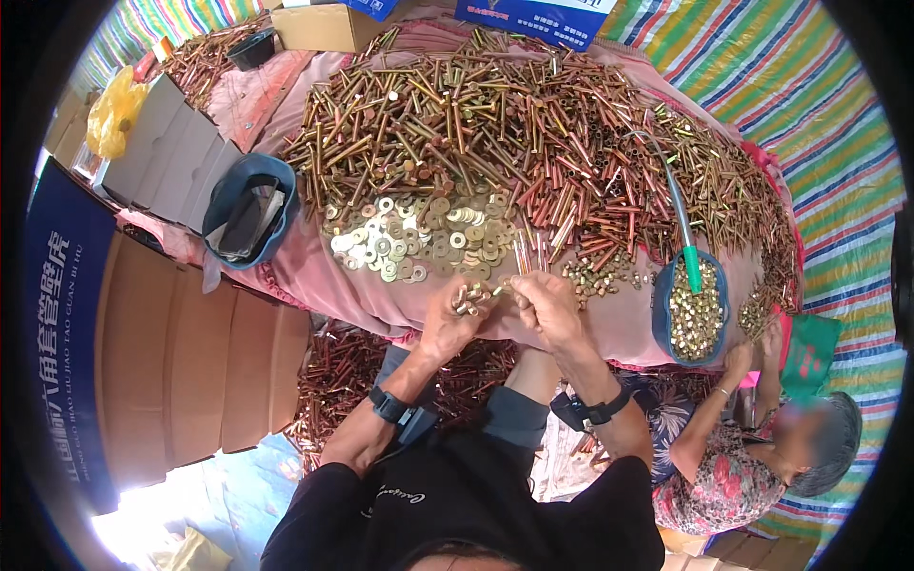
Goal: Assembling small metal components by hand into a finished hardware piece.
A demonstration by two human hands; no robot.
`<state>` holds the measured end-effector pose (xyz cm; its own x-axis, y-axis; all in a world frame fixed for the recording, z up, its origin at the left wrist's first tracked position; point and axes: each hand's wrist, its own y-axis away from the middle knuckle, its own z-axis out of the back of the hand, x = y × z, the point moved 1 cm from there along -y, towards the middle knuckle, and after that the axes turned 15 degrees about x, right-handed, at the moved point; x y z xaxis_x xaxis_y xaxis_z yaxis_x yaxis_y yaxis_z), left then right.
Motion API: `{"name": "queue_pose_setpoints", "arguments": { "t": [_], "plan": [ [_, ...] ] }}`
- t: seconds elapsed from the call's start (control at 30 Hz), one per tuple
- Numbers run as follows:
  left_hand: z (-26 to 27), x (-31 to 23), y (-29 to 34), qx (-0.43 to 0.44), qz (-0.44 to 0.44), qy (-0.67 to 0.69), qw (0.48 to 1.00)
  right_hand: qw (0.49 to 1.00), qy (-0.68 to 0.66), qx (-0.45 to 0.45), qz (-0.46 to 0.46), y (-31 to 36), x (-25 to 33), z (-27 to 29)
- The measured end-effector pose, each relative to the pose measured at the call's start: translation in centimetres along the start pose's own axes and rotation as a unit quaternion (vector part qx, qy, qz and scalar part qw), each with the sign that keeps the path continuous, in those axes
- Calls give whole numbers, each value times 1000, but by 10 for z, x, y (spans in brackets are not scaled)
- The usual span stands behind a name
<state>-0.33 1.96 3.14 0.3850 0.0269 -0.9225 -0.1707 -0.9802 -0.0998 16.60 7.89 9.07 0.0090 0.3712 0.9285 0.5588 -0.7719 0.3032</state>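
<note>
Our left hand [455, 314] cupped a cluster of small brass-coloured nuts [469, 298] at the pink-covered table's [400, 305] near edge; our right hand [545, 306] pinched one slim brass bolt [502, 288] beside them.

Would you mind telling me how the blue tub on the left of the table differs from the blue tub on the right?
The left blue tub holds dark flat items, not hardware; the right blue tub is filled with small brass-coloured nuts. The right tub has a green-handled scoop standing in it; the left tub has none. The left tub sits at the table's far-left edge, the right tub near the co-worker's hand. Both are blue and rest on the pink cloth.
</note>
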Motion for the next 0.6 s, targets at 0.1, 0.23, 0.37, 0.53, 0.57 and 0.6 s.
{"name": "queue_pose_setpoints", "arguments": {
  "t": [0.1,0.23,0.37,0.53,0.57,0.6],
  "plan": [
    [6,10,2,1,-7,-24,1000,993,114,-30,26,0,-7,5],
    [7,6,3,-6,6,-34,999,904,390,-140,109,10,1,20],
    [5,5,2,-7,-14,-12,1000,833,531,-141,69,7,6,19],
    [6,6,3,-11,13,-52,999,724,676,-105,87,-23,3,15],
    [8,7,4,-20,20,-75,997,717,688,-76,79,-26,5,13],
    [7,6,4,-20,20,-73,997,717,689,-76,78,-25,5,12]
  ]
}}
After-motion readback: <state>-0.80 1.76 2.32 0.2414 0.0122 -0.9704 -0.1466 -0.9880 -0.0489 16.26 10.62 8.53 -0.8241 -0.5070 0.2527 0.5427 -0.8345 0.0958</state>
